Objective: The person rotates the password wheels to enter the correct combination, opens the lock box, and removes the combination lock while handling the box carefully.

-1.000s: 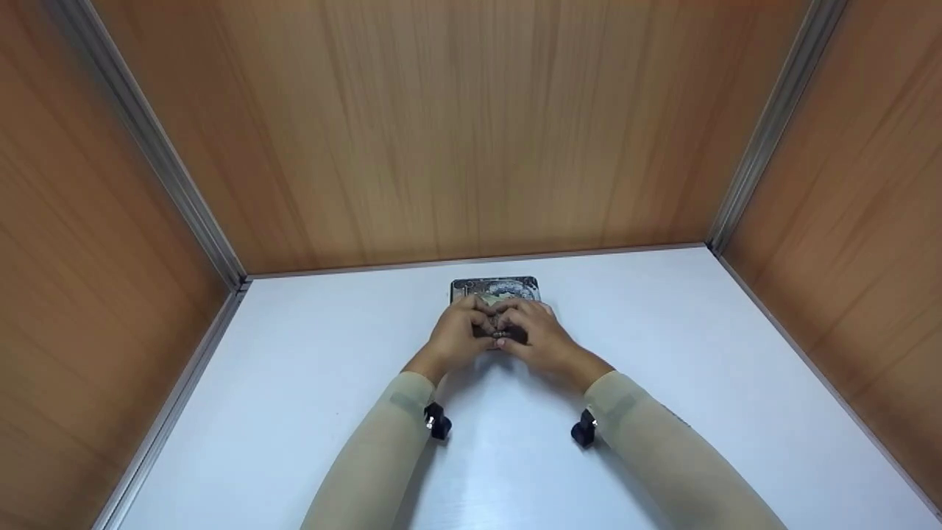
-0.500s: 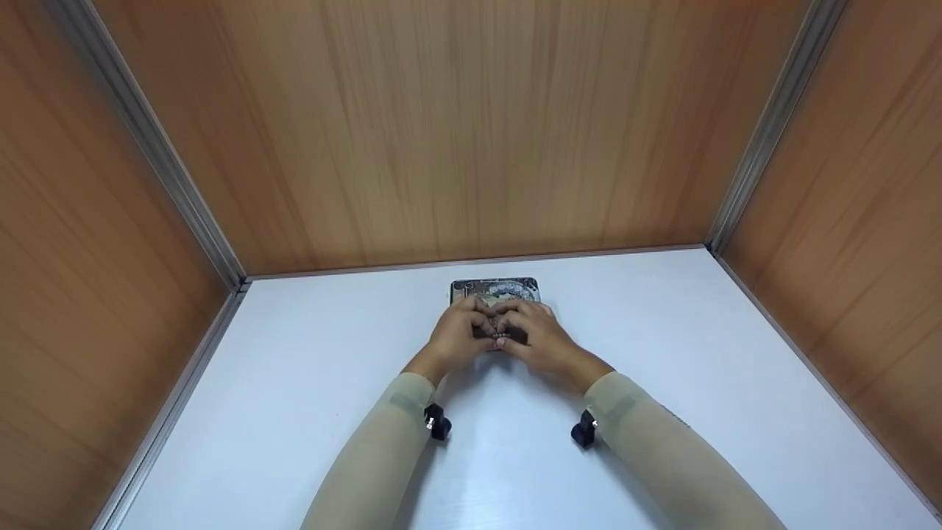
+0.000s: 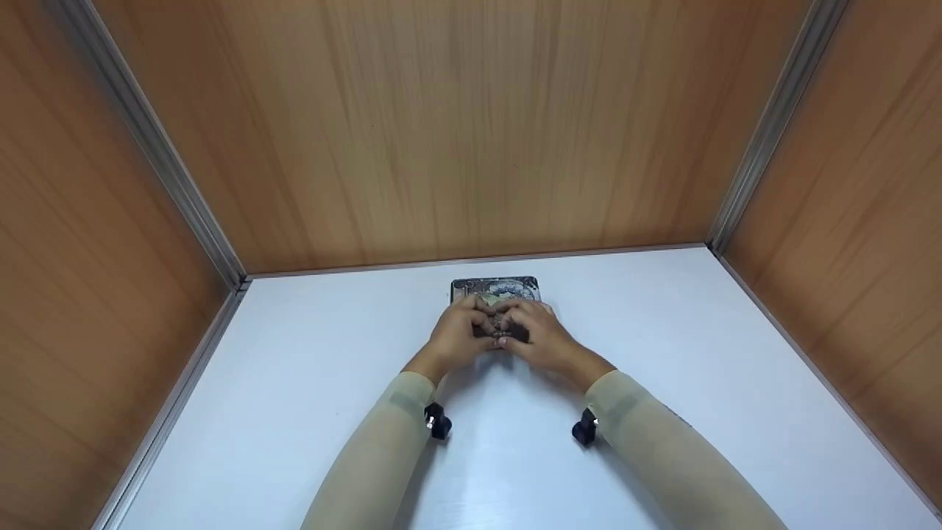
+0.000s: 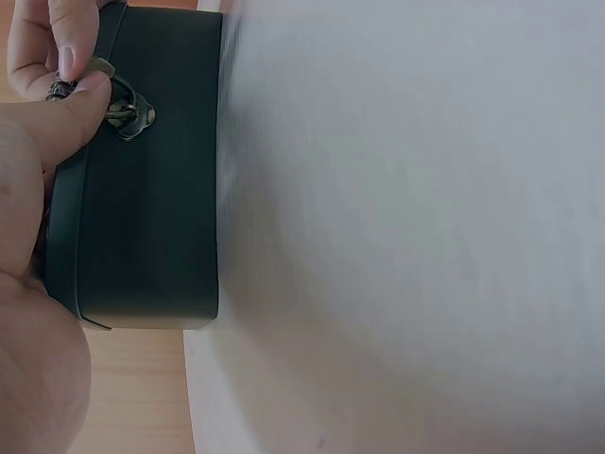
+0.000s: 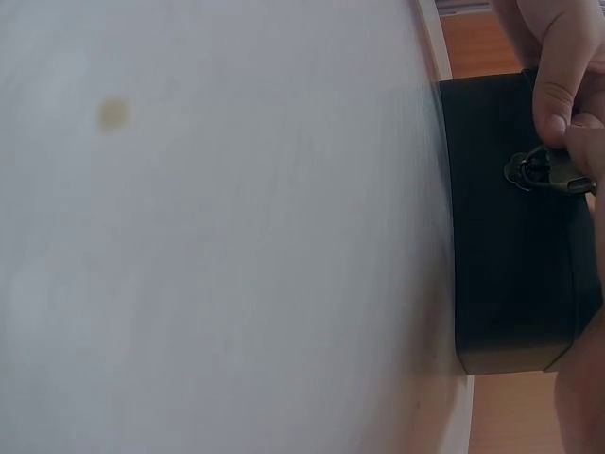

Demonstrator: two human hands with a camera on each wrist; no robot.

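box (image 3: 495, 288) on table (image 3: 294, 383), near back wall (image 3: 471, 132) | hands (image 3: 500, 335) before box

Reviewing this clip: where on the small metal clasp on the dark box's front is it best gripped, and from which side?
Probably by the clasp loop that stands out from the dark box front wall, approached from the person's side, since it faces them. The left hand and right hand already pinch there with fingertips; the flat wall around it offers no grip.
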